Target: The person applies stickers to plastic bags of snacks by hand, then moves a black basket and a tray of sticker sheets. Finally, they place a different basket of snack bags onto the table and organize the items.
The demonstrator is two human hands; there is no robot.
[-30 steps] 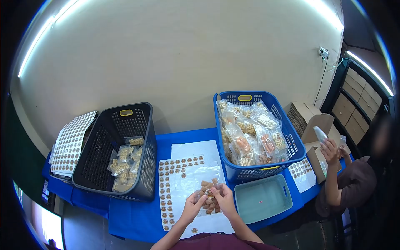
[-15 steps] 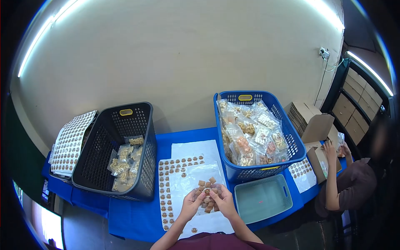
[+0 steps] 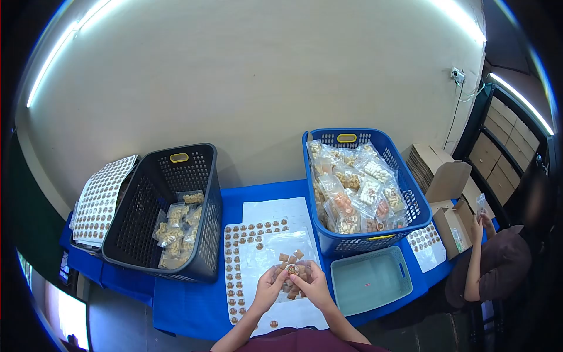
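Note:
Between my two hands is a clear plastic packet of brown square snack pieces (image 3: pixel 292 288). A round brown-and-white sticker (image 3: pixel 292 269) sits on its face. My left hand (image 3: pixel 268 288) grips the packet's left side, thumb beside the sticker. My right hand (image 3: pixel 315 287) closes on the right side, its thumb at the sticker's lower edge. Fingers behind the packet are hidden. Beneath lies a white sticker sheet (image 3: pixel 252 281), with rows of round stickers along its left and top and a bare backing in the middle.
A dark basket (image 3: pixel 212 234) with several snack packets stands left, beside stacked sticker sheets (image 3: pixel 105 199). On the right are a blue basket (image 3: pixel 363 242) heaped with packets, a translucent tray (image 3: pixel 372 281) and cardboard boxes (image 3: pixel 448 182). A co-worker's hand (image 3: pixel 480 223) holds a small packet.
My right thumb has shifted slightly down and left on the sticker; the packet stays in both hands. At right, the co-worker's hands have drawn back from the open box with a small packet.

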